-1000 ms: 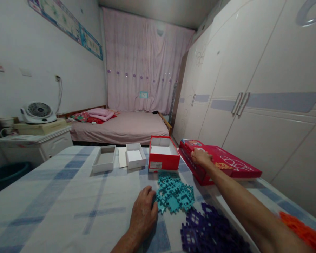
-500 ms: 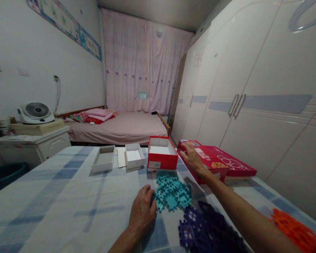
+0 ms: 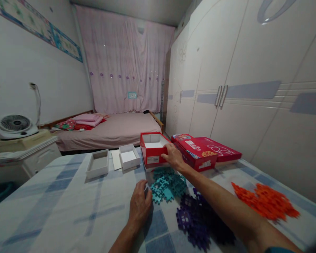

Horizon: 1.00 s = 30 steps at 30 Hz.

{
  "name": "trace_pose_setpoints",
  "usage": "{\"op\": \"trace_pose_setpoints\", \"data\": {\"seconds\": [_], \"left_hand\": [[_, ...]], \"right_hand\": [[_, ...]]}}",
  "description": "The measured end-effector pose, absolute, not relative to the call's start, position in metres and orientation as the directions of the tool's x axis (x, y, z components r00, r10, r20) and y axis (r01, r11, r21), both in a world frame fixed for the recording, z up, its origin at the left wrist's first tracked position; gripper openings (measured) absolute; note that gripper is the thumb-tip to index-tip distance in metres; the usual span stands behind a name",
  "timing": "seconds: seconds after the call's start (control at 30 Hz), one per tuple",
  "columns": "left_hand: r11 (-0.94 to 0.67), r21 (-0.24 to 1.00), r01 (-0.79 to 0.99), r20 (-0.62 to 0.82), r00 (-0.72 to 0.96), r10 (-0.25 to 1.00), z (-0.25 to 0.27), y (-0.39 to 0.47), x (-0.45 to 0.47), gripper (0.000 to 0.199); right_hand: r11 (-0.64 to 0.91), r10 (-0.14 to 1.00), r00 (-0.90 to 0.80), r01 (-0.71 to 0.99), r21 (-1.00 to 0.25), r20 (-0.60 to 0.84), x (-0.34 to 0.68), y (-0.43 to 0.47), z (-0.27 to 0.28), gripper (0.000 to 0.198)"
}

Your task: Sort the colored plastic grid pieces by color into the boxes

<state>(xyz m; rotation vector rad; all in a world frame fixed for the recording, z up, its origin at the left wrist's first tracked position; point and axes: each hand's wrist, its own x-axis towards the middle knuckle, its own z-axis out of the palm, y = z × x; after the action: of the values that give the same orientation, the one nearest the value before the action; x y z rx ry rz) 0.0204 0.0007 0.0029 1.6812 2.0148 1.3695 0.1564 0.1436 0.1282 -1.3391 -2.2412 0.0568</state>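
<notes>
Red box (image 3: 150, 153), open-topped: my right hand (image 3: 174, 157) grips its near right corner; my left hand (image 3: 140, 203), fingers loosely bent, rests beside teal pieces (image 3: 163, 188).

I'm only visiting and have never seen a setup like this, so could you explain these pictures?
There's no robot: these are a person's bare hands, seen from a camera worn on the head, looking forward and down. On the blue-and-white tablecloth lie turquoise pieces, purple pieces and orange pieces; beyond are pale open boxes, an open red box and other red boxes. The right hand is at the open red box; whether it grips is unclear. The left hand rests beside the turquoise pieces.
</notes>
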Motion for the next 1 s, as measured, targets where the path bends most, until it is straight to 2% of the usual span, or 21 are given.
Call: {"op": "trace_pose_setpoints", "data": {"seconds": [0.17,0.27,0.37,0.53,0.63,0.8,0.9,1.0], "left_hand": [[-0.124,0.815,0.566,0.394,-0.385,0.835,0.011,0.001,0.017,0.036],[-0.173,0.836,0.521,0.423,-0.412,0.807,0.022,-0.002,0.017,0.036],[-0.184,0.908,0.375,0.351,-0.445,0.824,0.039,-0.009,0.022,0.045],[-0.224,0.970,-0.094,0.196,-0.246,0.949,0.064,-0.024,0.051,0.074],[-0.093,0.954,-0.285,0.048,-0.158,0.986,0.074,-0.033,0.074,0.087],[0.006,0.914,-0.406,-0.072,-0.148,0.986,0.080,-0.040,0.096,0.075],[-0.003,0.910,-0.414,-0.061,-0.140,0.988,0.078,-0.039,0.099,0.073],[-0.021,0.902,-0.431,-0.044,-0.141,0.989,0.078,-0.037,0.097,0.072]], "right_hand": [[0.612,0.744,-0.337,0.690,-0.386,0.577,0.205,0.107,0.146,0.021],[0.671,0.712,-0.349,0.594,-0.443,0.610,0.245,0.073,0.151,0.017],[0.697,0.700,-0.363,0.534,-0.478,0.615,0.280,0.035,0.152,0.015],[0.690,0.710,-0.446,0.595,-0.411,0.546,0.312,-0.018,0.139,0.018],[0.673,0.720,-0.462,0.648,-0.357,0.519,0.321,-0.039,0.127,0.022],[0.667,0.726,-0.473,0.662,-0.343,0.499,0.332,-0.058,0.108,0.027],[0.673,0.719,-0.490,0.666,-0.320,0.493,0.334,-0.064,0.104,0.028],[0.742,0.637,-0.535,0.620,-0.255,0.555,0.333,-0.066,0.107,0.034]]}}
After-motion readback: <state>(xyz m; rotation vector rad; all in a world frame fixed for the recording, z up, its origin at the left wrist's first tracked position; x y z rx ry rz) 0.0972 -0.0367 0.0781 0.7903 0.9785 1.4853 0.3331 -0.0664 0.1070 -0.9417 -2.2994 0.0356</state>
